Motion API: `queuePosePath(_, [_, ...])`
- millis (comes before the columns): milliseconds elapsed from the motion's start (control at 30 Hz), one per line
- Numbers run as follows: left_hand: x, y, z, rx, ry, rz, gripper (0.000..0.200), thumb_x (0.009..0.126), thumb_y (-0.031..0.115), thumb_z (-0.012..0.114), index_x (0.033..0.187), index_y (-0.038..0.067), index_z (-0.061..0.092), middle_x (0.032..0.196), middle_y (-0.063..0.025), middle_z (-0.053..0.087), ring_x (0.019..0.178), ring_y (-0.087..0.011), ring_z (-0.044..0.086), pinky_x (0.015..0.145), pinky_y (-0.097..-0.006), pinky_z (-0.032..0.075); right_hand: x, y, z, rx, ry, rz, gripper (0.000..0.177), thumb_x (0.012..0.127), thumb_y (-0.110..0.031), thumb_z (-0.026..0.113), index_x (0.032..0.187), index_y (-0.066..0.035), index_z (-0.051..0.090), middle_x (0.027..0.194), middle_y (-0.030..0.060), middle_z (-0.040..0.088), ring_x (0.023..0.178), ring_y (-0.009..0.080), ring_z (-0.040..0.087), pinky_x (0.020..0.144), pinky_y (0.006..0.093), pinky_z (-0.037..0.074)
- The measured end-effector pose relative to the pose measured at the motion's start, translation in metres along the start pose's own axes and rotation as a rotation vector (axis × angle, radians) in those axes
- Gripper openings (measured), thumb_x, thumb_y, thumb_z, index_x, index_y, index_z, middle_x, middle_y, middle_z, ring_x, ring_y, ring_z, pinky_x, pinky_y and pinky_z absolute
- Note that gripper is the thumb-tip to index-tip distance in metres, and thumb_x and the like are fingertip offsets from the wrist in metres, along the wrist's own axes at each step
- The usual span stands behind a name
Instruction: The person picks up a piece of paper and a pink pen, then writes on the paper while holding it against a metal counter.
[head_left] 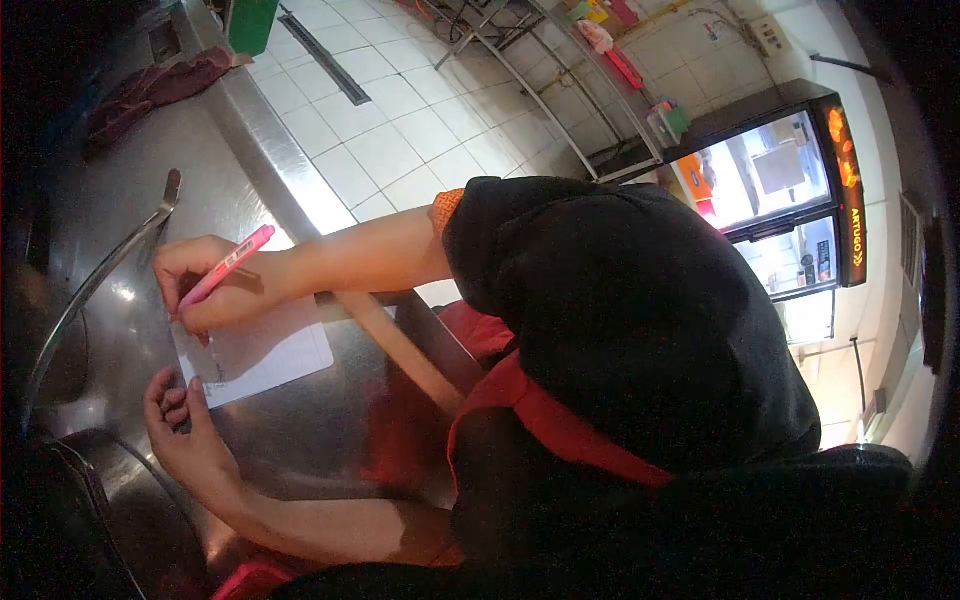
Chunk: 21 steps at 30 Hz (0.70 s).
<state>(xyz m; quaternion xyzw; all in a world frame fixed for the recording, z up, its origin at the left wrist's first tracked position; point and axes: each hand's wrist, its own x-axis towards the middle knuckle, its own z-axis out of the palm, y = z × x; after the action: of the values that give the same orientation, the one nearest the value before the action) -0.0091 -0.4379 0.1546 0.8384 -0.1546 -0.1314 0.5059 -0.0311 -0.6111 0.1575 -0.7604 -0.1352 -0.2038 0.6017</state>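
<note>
My right hand [205, 285] is closed around a pink pen [230, 265]. The pen slants, its lower end hidden among my fingers near the paper's far edge. Beneath that hand lies a white sheet of paper [270, 355] on the metal counter [310, 430], with a few small dark marks near its lower left. My left hand [190, 425] rests by the paper's lower left corner. Its fingers are loosely curled and apart from the thumb, whose tip is at the paper's edge. I see nothing held in it.
A curved metal rod [95, 275] stands beyond my hands. A dark reddish cloth [160, 95] lies farther along the counter. A green object [252, 25] is at the top. Across the tiled floor [400, 120] stands a lit glass-door refrigerator [780, 180], near a metal rack [570, 90].
</note>
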Motion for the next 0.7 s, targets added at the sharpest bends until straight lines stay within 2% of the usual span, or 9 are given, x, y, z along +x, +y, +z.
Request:
queuePosePath(33, [0.0, -0.001, 0.0, 0.0, 0.001, -0.001, 0.025, 0.069, 0.006, 0.056, 0.094, 0.004, 0.051, 0.071, -0.001, 0.046, 0.063, -0.0096, 0.041, 0.061, -0.0209, 0.036, -0.001, -0.006, 0.001, 0.0, -0.001, 0.0, 0.011, 0.056, -0.001, 0.054, 0.062, -0.002, 0.045, 0.064, 0.0066, 0.048, 0.058, 0.014, 0.048, 0.046, 0.0236, 0.037])
queuePosePath(100, [0.0, -0.003, 0.0, -0.032, -0.009, -0.019, 0.026, 0.069, 0.005, 0.056, 0.094, 0.004, 0.051, 0.07, -0.0009, 0.045, 0.063, -0.0094, 0.04, 0.061, -0.0208, 0.036, -0.004, -0.018, 0.003, 0.379, 0.012, 0.382, 0.013, 0.055, 0.0, 0.054, 0.061, -0.002, 0.043, 0.06, 0.0068, 0.048, 0.047, 0.014, 0.047, 0.04, 0.0232, 0.035])
queuePosePath(233, [0.0, -0.004, 0.001, -0.077, -0.019, -0.014, 0.026, 0.069, 0.005, 0.056, 0.094, 0.003, 0.05, 0.07, -0.0007, 0.045, 0.063, -0.0091, 0.04, 0.061, -0.0208, 0.036, -0.008, -0.014, 0.004, 0.495, -0.029, 0.386, 0.014, 0.054, 0.001, 0.053, 0.056, -0.001, 0.039, 0.056, 0.0061, 0.047, 0.04, 0.0135, 0.044, 0.035, 0.0215, 0.032])
queuePosePath(300, [0.002, -0.008, 0.001, -0.018, -0.01, 0.046, 0.027, 0.069, 0.005, 0.057, 0.095, 0.003, 0.05, 0.071, -0.0008, 0.045, 0.062, -0.0092, 0.041, 0.06, -0.0204, 0.036, -0.014, -0.015, 0.006, 0.354, -0.2, 0.426, 0.015, 0.055, 0.0, 0.051, 0.051, -0.002, 0.037, 0.052, 0.0063, 0.042, 0.042, 0.0135, 0.042, 0.036, 0.0242, 0.031])
queuePosePath(333, [0.003, -0.007, 0.002, -0.018, -0.011, 0.044, 0.027, 0.069, 0.005, 0.057, 0.095, 0.003, 0.05, 0.071, -0.0008, 0.045, 0.062, -0.0092, 0.041, 0.06, -0.0204, 0.036, -0.017, -0.008, 0.011, 0.073, -0.223, -0.015, 0.016, 0.055, -0.002, 0.049, 0.048, -0.001, 0.035, 0.049, 0.0068, 0.037, 0.044, 0.0146, 0.04, 0.039, 0.0276, 0.03])
queuePosePath(367, [0.004, -0.006, 0.002, -0.025, -0.019, 0.017, 0.027, 0.069, 0.006, 0.057, 0.095, 0.004, 0.05, 0.071, -0.001, 0.045, 0.062, -0.0094, 0.041, 0.06, -0.0204, 0.037, -0.018, -0.001, 0.015, 0.074, -0.223, -0.012, 0.016, 0.055, -0.002, 0.049, 0.048, -0.001, 0.035, 0.049, 0.0068, 0.037, 0.044, 0.0146, 0.04, 0.039, 0.0276, 0.03])
queuePosePath(433, [0.004, -0.004, 0.003, -0.031, -0.03, -0.013, 0.027, 0.068, 0.006, 0.057, 0.095, 0.004, 0.05, 0.072, -0.0012, 0.045, 0.063, -0.0095, 0.041, 0.059, -0.0204, 0.037, -0.02, 0.004, 0.02, 0.272, -0.271, 0.235, 0.015, 0.055, -0.004, 0.048, 0.048, 0.0, 0.035, 0.049, 0.0077, 0.034, 0.046, 0.0172, 0.038, 0.043, 0.0297, 0.028])
queuePosePath(533, [0.003, -0.003, 0.004, -0.061, 0.003, -0.07, 0.027, 0.068, 0.006, 0.057, 0.095, 0.006, 0.051, 0.074, -0.0015, 0.044, 0.062, -0.01, 0.04, 0.059, -0.0212, 0.037, -0.023, 0.006, 0.021, 0.226, -0.229, 0.206, 0.015, 0.056, -0.004, 0.047, 0.05, 0.002, 0.035, 0.049, 0.0077, 0.035, 0.047, 0.018, 0.038, 0.045, 0.0292, 0.029])
queuePosePath(700, [0.004, -0.007, 0.001, -0.002, -0.013, -0.008, 0.028, 0.068, 0.005, 0.056, 0.095, 0.006, 0.051, 0.075, -0.0013, 0.044, 0.064, -0.0098, 0.039, 0.06, -0.0218, 0.037, -0.024, 0.007, 0.021, 0.177, -0.217, 0.172, 0.014, 0.056, -0.004, 0.046, 0.05, 0.002, 0.035, 0.05, 0.0087, 0.035, 0.047, 0.0179, 0.039, 0.045, 0.0297, 0.029])
